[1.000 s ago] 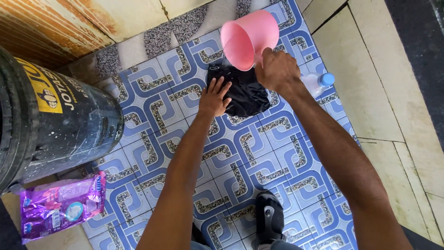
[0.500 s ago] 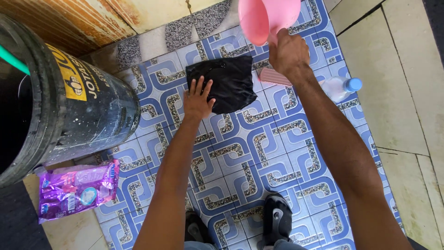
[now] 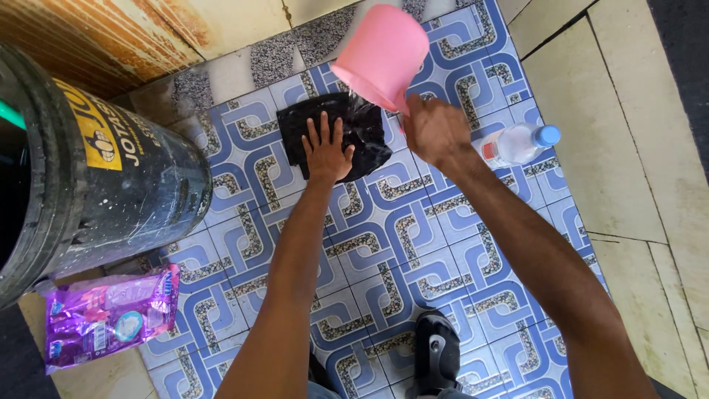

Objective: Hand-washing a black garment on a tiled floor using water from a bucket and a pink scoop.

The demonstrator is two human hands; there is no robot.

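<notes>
A black cloth [image 3: 369,133] lies flat on the blue and white patterned floor tiles [image 3: 413,236]. My left hand [image 3: 326,151] presses down on it with fingers spread. My right hand [image 3: 436,129] grips the handle of a pink plastic scoop [image 3: 380,55], tipped mouth-down over the cloth, and water runs from it onto the fabric. The scoop's handle is hidden behind my right hand.
A big black bucket [image 3: 88,177] with a yellow label stands at the left. A purple sachet pack [image 3: 103,314] lies on the floor below it. A clear bottle with a blue cap [image 3: 521,142] lies to the right. My black sandal [image 3: 436,355] is at the bottom.
The pink scoop has tipped back down over the cloth and water pours again. My left hand has slid further onto the cloth. The pink brush beside the cloth is now hidden.
</notes>
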